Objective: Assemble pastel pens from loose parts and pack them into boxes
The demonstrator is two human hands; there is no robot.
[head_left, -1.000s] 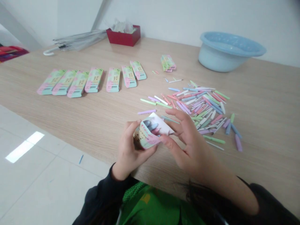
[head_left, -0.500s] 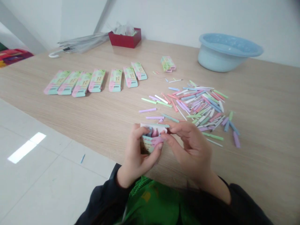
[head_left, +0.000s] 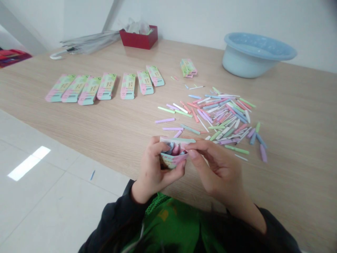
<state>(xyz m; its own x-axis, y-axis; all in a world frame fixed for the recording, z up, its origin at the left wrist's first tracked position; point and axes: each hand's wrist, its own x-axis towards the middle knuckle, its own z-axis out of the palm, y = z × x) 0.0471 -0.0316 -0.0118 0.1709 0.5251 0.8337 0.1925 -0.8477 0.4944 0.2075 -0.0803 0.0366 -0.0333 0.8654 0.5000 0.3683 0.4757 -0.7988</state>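
Observation:
A small pastel cardboard box (head_left: 172, 161) with its top end open is held upright in my left hand (head_left: 152, 168), the fingers and thumb wrapped round its sides. Inside its mouth show the ends of several pens (head_left: 176, 150), bluish and pink. My right hand (head_left: 218, 165) pinches at the box's right edge, thumb and forefinger together; whether it grips the box wall or a pen there is hard to make out. Just beyond the hands lies a loose pile of pastel pens and pen parts (head_left: 223, 116), with a few purple and green ones nearer the box.
Several matching boxes (head_left: 128, 86) lie in a row at the left, and a small stack of boxes (head_left: 187, 67) at the back. A blue basin (head_left: 244, 63), a red box (head_left: 138, 40) with plastic in it and a clear umbrella (head_left: 92, 42) stand along the wall.
My view has shifted slightly. The box mouth is tilted more toward me and looks wider, and my right fingers have moved a little at its right edge.

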